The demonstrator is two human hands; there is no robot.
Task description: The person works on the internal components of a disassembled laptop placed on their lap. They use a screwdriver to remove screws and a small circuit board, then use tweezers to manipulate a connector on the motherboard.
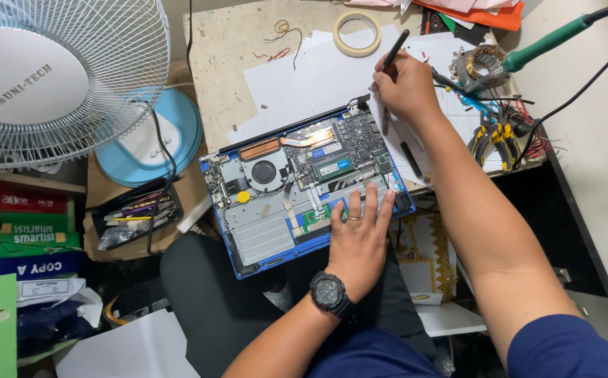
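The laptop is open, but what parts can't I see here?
Head view only:
- Laptop near edge: covered by the left hand.
- Black tool tip: hidden inside the right hand, whose fingers curl away.
- Laptop's small screws: too small to tell.
- Fan: cut off by the picture's left edge.

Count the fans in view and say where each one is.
2. A white standing fan fills the upper left corner; a small round cooling fan sits inside the opened laptop, left of the left hand. Others may be hidden.
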